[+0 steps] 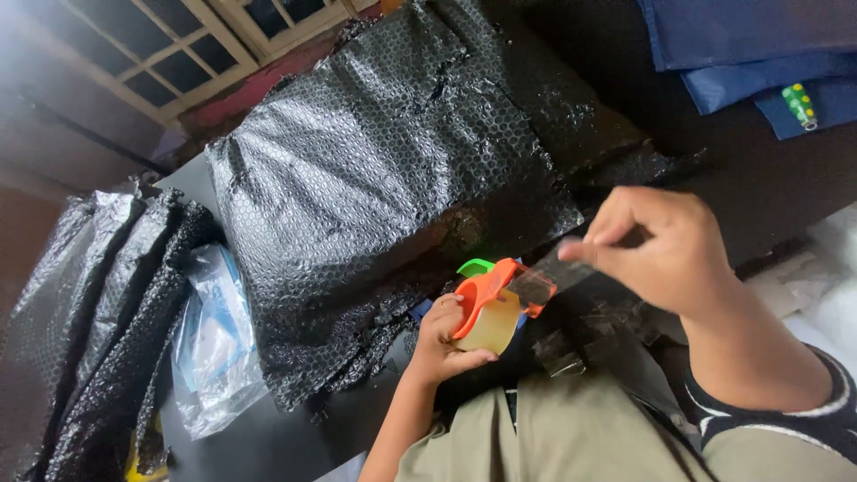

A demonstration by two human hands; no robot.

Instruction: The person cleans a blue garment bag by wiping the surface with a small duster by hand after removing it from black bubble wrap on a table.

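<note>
My left hand grips an orange tape dispenser loaded with a roll of clear tape, low in the middle of the view. My right hand pinches the free end of the tape strip and holds it stretched out to the right of the dispenser. Just beyond both hands lies a large parcel wrapped in black bubble wrap on the dark table.
More black bubble wrap is piled at the left, with a clear plastic bag beside it. Folded blue cloth items lie at the top right. White packing material sits at the right edge. A window is behind.
</note>
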